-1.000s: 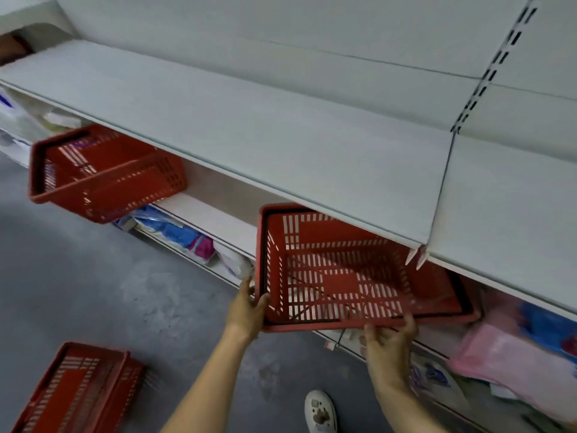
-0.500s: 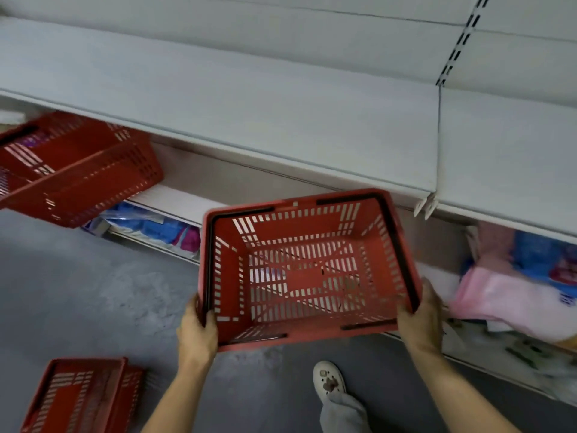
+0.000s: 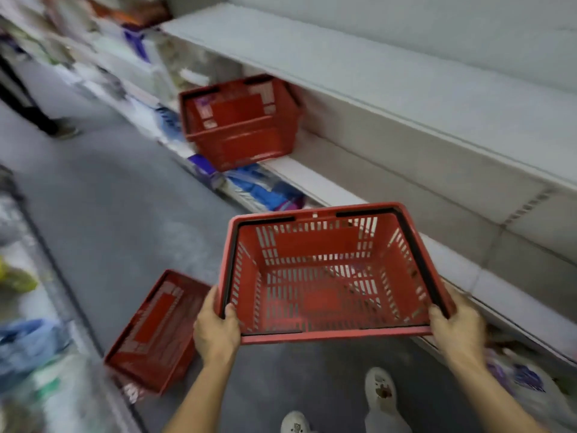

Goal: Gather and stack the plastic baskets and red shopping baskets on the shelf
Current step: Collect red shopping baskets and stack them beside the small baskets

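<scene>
Both hands, left hand (image 3: 215, 331) and right hand (image 3: 459, 328), clamp the near rim of a red basket (image 3: 327, 273), now pulled clear of the shelf (image 3: 390, 98). Floor basket (image 3: 156, 332) at eight o'clock and shelf basket (image 3: 240, 123) at eleven o'clock await stacking.

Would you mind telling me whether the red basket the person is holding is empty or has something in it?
Empty. The held basket, gripped by the left hand and right hand, shows only bare slotted floor and walls.
</scene>
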Available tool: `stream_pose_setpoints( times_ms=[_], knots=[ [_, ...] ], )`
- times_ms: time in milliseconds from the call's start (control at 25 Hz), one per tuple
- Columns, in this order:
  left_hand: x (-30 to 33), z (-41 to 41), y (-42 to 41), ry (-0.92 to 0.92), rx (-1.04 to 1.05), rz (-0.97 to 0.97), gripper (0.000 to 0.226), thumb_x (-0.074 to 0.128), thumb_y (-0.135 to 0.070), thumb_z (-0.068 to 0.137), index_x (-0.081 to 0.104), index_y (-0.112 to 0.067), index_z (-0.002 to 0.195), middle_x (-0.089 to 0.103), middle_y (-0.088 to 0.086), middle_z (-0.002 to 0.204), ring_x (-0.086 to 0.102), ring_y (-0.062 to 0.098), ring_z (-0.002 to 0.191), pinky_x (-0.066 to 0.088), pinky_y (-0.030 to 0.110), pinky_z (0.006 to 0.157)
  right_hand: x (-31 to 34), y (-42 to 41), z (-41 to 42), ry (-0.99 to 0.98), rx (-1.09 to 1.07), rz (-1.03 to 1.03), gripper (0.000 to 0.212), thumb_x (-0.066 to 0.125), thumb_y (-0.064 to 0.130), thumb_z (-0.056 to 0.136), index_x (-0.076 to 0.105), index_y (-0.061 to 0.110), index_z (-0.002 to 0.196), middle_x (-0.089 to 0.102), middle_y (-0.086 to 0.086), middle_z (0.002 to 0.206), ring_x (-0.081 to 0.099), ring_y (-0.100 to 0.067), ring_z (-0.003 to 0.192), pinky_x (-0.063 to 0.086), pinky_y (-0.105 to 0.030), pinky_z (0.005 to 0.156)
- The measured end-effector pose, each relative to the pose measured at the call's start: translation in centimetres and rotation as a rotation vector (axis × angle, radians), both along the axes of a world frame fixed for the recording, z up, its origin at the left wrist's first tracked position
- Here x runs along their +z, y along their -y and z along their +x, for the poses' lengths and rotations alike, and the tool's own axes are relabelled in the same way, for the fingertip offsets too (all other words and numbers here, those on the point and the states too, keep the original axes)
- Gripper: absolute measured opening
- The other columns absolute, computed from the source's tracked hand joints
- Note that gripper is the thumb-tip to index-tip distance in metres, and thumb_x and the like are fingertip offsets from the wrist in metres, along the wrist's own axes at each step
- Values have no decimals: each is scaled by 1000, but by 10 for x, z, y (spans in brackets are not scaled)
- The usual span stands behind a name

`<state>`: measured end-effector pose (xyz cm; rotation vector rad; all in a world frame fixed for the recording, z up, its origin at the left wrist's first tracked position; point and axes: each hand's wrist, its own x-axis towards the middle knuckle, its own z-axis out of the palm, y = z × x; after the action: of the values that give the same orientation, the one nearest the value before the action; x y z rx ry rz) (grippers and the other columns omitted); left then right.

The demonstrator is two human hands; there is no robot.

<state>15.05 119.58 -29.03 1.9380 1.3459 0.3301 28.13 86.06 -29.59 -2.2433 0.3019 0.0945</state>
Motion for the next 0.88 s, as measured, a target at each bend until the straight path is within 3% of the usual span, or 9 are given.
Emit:
stream_pose_setpoints(
  times_ms=[120,280,480,880],
  knots=[
    [9,-47,-45,12,128,23,51,66,-13,84,58,-18,134,67,17,124,62,36,114,45,40,97,12,-58,-6,-33,129,-43,41,62,6,81,61,13,121,70,-16,95,67,-32,84,53,-43,80],
    [15,-98,-91,43,309,0,50,66,-12,84,59,-18,132,69,19,119,64,37,109,48,42,94,21,-139,-2,-50,309,-59,45,63,6,81,59,9,125,69,-19,108,65,-34,96,50,-46,89],
    [2,-140,-128,67,528,-39,49,63,-10,87,56,-19,134,69,17,118,65,35,105,51,43,91,19,-243,29,-18,607,-123,45,63,6,82,57,5,127,67,-23,113,63,-40,102,48,-47,89],
    [-113,-216,-245,-76,651,-113,49,62,-10,88,52,-13,136,67,16,122,62,34,111,47,40,95,-93,-481,31,87,1056,-207,40,59,18,87,54,15,127,69,-16,108,65,-37,92,52,-45,79]
  ],
)
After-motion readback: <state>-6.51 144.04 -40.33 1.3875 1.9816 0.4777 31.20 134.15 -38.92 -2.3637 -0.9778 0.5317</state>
